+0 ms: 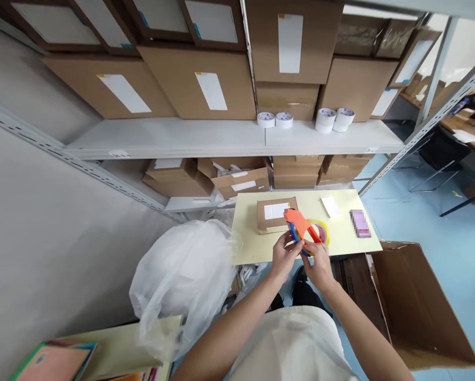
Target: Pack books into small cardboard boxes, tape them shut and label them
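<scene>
The orange tape dispenser (303, 228) hangs over the near edge of the yellow table (253, 248). It is gripped from 2 sides, the left hand (284, 257) closed on its handle and the right hand (320, 264) pinching by the roll, seemingly to steady it. Just behind lies 1 labelled parcel (276, 214). On the floor to the right, a carton (416, 301) gapes open. The plastic bag (185, 275) hides its contents.

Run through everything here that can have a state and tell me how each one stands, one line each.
tape dispenser: loaded with a roll, held in both hands.
left hand: gripping the tape dispenser.
right hand: gripping the tape dispenser.
small box: closed, labelled, lying on the table.
large carton: open, on the floor.
plastic bag: crumpled, slumped.
</scene>
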`<action>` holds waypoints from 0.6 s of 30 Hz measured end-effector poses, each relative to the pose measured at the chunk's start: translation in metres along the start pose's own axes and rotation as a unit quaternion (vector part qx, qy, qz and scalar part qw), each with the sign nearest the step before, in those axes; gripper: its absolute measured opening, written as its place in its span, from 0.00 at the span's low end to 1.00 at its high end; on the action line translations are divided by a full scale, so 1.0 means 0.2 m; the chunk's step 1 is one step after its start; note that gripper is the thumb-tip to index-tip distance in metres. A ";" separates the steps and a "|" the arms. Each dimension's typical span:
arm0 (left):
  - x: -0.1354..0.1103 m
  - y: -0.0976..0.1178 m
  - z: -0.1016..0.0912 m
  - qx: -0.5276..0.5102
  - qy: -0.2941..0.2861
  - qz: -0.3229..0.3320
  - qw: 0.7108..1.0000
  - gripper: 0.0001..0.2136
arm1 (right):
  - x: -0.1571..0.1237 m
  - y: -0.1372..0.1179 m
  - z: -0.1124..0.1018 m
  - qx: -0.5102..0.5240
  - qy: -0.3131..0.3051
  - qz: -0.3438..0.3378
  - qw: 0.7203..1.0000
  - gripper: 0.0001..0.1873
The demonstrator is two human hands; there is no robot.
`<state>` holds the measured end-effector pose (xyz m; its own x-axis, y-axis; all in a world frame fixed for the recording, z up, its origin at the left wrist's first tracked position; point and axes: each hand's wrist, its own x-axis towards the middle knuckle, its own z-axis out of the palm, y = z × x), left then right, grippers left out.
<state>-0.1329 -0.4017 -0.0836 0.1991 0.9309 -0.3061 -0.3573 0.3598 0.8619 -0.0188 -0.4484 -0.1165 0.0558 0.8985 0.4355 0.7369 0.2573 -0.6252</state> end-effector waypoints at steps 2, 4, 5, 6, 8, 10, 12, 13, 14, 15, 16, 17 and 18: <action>0.01 0.05 -0.01 -0.017 0.018 -0.007 1.000 0.25 | 0.02 0.00 -0.05 -0.023 -0.036 -0.043 0.998 0.15; 0.04 0.09 -0.01 -0.019 0.030 -0.006 0.999 0.25 | 0.05 0.01 -0.11 -0.035 -0.069 -0.079 0.994 0.16; 0.06 0.11 -0.01 -0.019 0.032 -0.005 0.999 0.25 | 0.07 0.03 -0.15 -0.038 -0.068 -0.091 0.993 0.17; 0.09 0.13 -0.01 -0.019 0.031 -0.003 0.999 0.26 | 0.10 0.05 -0.19 -0.038 -0.053 -0.097 0.993 0.20; 0.17 0.18 0.00 -0.019 0.018 0.000 1.000 0.27 | 0.20 0.10 -0.26 -0.025 -0.001 -0.090 0.996 0.33; 0.27 0.26 0.03 -0.013 -0.001 0.003 1.000 0.28 | 0.32 0.17 -0.31 0.011 0.020 -0.081 0.996 0.44; 0.39 0.35 0.08 0.005 -0.015 0.006 1.000 0.29 | 0.49 0.24 -0.33 0.054 0.006 -0.078 0.996 0.43; 0.46 0.39 0.11 0.015 -0.015 0.014 1.000 0.30 | 0.57 0.28 -0.34 0.073 0.001 -0.073 0.995 0.40; 0.54 0.43 0.15 0.025 -0.012 0.028 0.999 0.32 | 0.67 0.32 -0.34 0.092 0.003 -0.064 0.994 0.36; 0.61 0.47 0.20 0.034 -0.008 0.051 0.998 0.33 | 0.77 0.35 -0.33 0.110 0.015 -0.050 0.993 0.33; 0.69 0.51 0.25 0.045 -0.008 0.082 0.996 0.32 | 0.86 0.39 -0.33 0.127 0.032 -0.035 0.991 0.32; 0.78 0.54 0.29 0.058 -0.014 0.119 0.991 0.31 | 0.97 0.42 -0.32 0.143 0.048 -0.020 0.988 0.32; 0.87 0.57 0.34 0.076 -0.024 0.158 0.984 0.29 | 1.07 0.45 -0.31 0.157 0.063 -0.008 0.986 0.33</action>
<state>-0.0766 -0.2032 -0.0107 0.1440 0.9896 0.0030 -0.2683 0.0361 0.9627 0.1008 -0.2552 -0.0403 0.1448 0.8471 0.5113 0.4952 0.3853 -0.7786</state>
